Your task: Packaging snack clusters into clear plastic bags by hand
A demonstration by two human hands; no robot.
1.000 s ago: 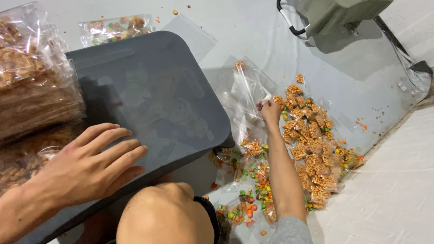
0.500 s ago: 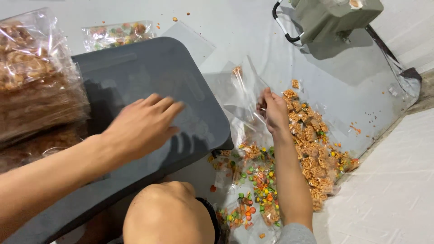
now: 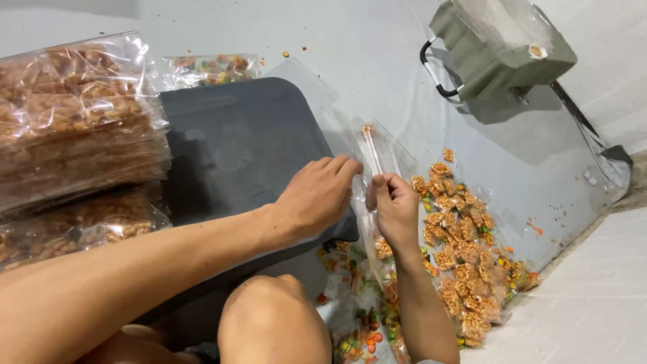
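Your left hand and right hand both pinch the thin clear plastic bag, which stands upright between them at the right edge of the smooth dark grey tray; its film is so transparent that its edges are hard to trace. Your knee hides the near floor, and crinkly packed snack bags are cut off at left. Loose orange snack pieces lie heaped at right.
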